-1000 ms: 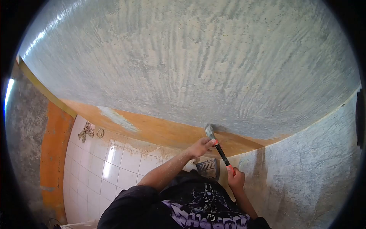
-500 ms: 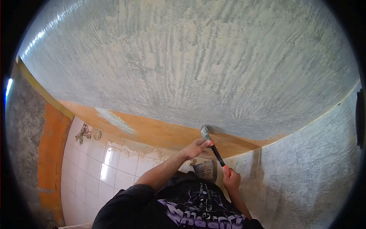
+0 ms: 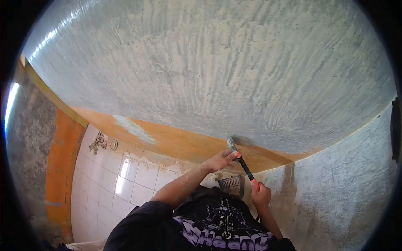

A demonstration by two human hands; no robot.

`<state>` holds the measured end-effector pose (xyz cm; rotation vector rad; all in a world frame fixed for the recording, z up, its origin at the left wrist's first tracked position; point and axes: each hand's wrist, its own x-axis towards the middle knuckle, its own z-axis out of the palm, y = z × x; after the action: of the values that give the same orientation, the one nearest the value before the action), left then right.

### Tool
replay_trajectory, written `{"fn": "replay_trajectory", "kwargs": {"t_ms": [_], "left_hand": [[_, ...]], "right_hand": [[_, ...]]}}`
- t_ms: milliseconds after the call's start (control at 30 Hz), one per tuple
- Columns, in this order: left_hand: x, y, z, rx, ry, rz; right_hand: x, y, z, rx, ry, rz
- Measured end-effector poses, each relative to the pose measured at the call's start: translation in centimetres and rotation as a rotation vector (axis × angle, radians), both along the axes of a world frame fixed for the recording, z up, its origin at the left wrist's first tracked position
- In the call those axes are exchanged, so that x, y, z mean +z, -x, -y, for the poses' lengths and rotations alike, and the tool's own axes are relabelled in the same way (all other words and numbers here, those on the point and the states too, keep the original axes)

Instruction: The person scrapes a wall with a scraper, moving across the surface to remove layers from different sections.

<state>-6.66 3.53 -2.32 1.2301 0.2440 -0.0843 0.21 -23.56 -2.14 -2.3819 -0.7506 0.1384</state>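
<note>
A long-handled scraper (image 3: 246,166) with a black and red handle and a grey metal head is held slantwise in front of the wall. Its head is at the border between the grey scraped surface (image 3: 201,75) and the orange paint band (image 3: 180,139). My left hand (image 3: 222,161) is closed round the upper part of the handle, just below the head. Lower down, my right hand (image 3: 261,194) grips the red end of the handle. Pale dust speckles my left forearm.
White floor tiles (image 3: 140,180) lie below at the left, with a crumpled cloth (image 3: 98,142) and a ring-shaped object (image 3: 114,144) near the wall. A dark slotted crate (image 3: 231,184) stands beside my body. Another grey wall (image 3: 339,188) meets this one at the right.
The view has shifted slightly, so the walls and floor items appear further right. Both hands still hold the scraper, its head still at the grey and orange border.
</note>
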Motion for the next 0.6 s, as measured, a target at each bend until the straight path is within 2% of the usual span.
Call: {"fn": "replay_trajectory", "kwargs": {"t_ms": [133,233,367,433,467,533,600], "left_hand": [[-1.0,2.7,-2.8,0.136,-0.007,-0.006],[0.3,3.1,-2.7,0.185,-0.062,-0.081],[0.4,1.5,-1.0,0.075,-0.072,-0.076],[2.2,0.3,0.7,0.04,-0.115,-0.105],[2.8,0.0,1.2,0.04,-0.126,-0.094],[0.9,-0.4,1.1,0.064,0.002,-0.074],[0.0,-0.8,1.4,0.059,0.051,-0.054]], "right_hand": [[0.9,0.9,-3.7,0.048,0.032,0.08],[-0.2,1.3,-4.1,0.036,0.039,-0.038],[0.5,1.4,-2.2,0.011,-0.065,-0.078],[-0.2,0.6,0.0,0.021,-0.061,-0.07],[-0.8,-0.2,0.9,0.098,-0.123,-0.168],[-1.8,-1.6,2.3,0.243,-0.248,-0.365],[0.1,-2.2,3.0,0.206,-0.283,-0.801]]}}
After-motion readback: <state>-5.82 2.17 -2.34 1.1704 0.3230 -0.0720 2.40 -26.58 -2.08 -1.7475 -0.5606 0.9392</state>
